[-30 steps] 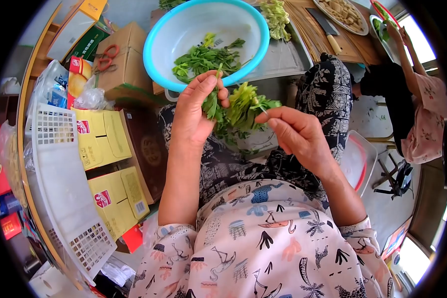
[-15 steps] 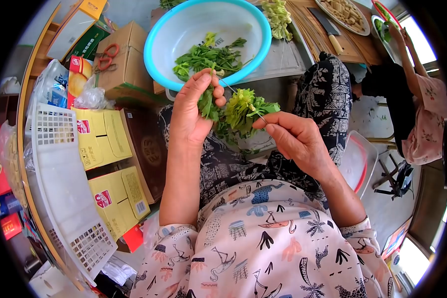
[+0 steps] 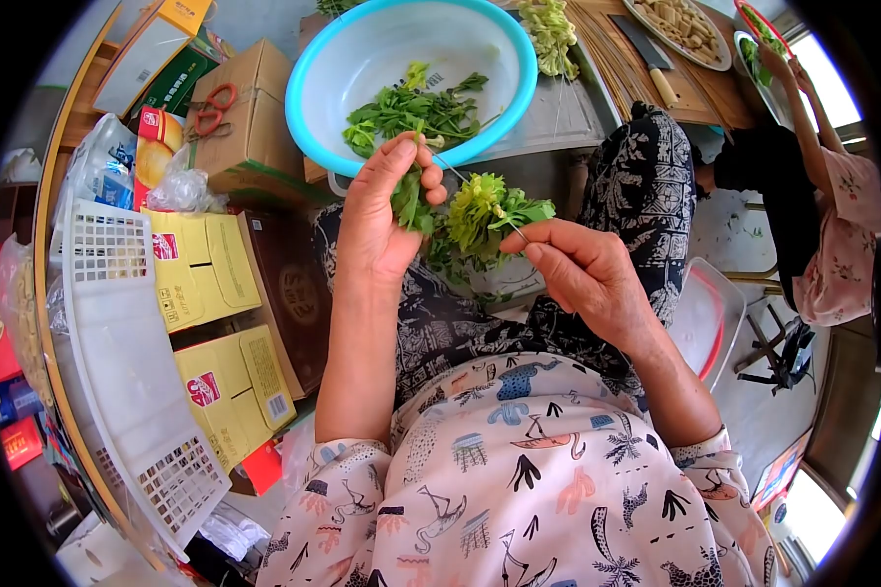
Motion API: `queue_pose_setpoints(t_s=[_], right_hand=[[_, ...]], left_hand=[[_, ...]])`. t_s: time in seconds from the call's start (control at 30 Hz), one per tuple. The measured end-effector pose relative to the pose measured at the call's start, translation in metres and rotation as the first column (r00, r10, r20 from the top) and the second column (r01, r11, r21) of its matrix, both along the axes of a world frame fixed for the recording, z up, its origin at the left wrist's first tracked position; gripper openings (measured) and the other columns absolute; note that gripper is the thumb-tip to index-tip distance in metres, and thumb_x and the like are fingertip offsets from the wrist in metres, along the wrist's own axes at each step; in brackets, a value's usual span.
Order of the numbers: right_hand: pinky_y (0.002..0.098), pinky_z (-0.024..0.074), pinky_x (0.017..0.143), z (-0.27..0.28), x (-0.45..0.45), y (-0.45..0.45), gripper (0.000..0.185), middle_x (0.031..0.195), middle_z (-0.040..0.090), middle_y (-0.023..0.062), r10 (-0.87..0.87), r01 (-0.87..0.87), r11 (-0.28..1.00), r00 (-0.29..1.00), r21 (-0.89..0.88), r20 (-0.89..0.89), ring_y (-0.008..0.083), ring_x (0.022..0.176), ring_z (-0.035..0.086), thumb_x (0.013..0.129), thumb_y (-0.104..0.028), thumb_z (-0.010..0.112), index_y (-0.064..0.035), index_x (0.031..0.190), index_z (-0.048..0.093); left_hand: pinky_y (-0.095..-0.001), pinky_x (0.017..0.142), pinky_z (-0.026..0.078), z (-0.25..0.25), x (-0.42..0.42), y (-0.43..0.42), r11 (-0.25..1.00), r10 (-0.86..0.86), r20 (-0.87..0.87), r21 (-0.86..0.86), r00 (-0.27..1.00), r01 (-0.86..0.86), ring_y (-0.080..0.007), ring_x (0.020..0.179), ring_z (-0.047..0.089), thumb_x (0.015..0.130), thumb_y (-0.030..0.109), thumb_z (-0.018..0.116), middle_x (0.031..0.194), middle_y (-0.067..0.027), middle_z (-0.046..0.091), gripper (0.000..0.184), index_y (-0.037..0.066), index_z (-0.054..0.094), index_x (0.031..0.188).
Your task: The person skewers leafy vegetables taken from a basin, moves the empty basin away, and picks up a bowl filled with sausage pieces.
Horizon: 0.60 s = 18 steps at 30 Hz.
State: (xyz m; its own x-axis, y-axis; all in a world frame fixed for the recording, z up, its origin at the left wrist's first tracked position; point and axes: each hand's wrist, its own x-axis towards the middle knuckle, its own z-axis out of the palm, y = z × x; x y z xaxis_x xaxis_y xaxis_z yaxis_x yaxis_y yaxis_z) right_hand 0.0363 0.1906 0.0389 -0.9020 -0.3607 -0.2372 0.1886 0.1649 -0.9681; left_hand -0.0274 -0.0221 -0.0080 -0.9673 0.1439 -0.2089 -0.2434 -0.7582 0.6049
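Skewered leafy greens (image 3: 475, 210) hung on the near side of the basin (image 3: 392, 49). The left hand (image 3: 374, 215) and right hand (image 3: 592, 274) each pinched one end of the thin skewer (image 3: 451, 169). Its long axis sloped from the basin rim rightward and bodyward, left-hand end basinward. Threading appeared partial: one cluster mounted, loose leaves (image 3: 411, 112) unmounted inside the basin.
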Motion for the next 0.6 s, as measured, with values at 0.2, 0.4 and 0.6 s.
queue_pose_setpoints(t_s=[0.2, 0.4, 0.6], right_hand=[[0.0211, 0.0326, 0.047, 0.0006, -0.0010, -0.0001, 0.019, 0.059, 0.044, -0.0033, 0.006, -0.006, 1.000, 1.000, 0.003, -0.009, 0.0034, 0.054, 0.036, 0.093, -0.011, 0.049, 0.0017, 0.099, 0.062], [0.0212, 0.0321, 0.046, -0.0002, -0.0007, 0.0006, 0.019, 0.059, 0.043, -0.0036, 0.012, -0.012, 1.000, 1.000, 0.014, 0.003, 0.0033, 0.053, 0.036, 0.092, -0.011, 0.049, 0.0019, 0.099, 0.062], [0.0210, 0.0316, 0.046, 0.0017, -0.0002, 0.0010, 0.019, 0.057, 0.042, -0.0039, 0.018, -0.018, 1.000, 1.000, 0.014, 0.015, 0.0030, 0.052, 0.035, 0.092, -0.010, 0.049, 0.0022, 0.099, 0.062]], left_hand=[[-0.0263, 0.056, 0.045, -0.0009, -0.0005, 0.0003, 1.000, 0.007, -0.004, -0.008, 1.000, -0.007, -0.0146, 0.068, 0.055, 0.087, 0.012, 0.062, 0.081, -0.0051, 0.059, 0.014, 0.002, 0.061, 0.097], [-0.0256, 0.056, 0.045, -0.0029, -0.0010, -0.0027, 0.998, 0.003, -0.038, -0.057, 0.999, -0.005, -0.0141, 0.067, 0.054, 0.086, 0.010, 0.063, 0.080, -0.0052, 0.059, 0.014, 0.002, 0.061, 0.096], [-0.0253, 0.056, 0.040, 0.0006, 0.0000, -0.0056, 0.992, -0.020, -0.038, -0.127, 0.999, 0.015, -0.0138, 0.067, 0.050, 0.084, 0.010, 0.065, 0.080, -0.0059, 0.057, 0.017, 0.000, 0.060, 0.096]])
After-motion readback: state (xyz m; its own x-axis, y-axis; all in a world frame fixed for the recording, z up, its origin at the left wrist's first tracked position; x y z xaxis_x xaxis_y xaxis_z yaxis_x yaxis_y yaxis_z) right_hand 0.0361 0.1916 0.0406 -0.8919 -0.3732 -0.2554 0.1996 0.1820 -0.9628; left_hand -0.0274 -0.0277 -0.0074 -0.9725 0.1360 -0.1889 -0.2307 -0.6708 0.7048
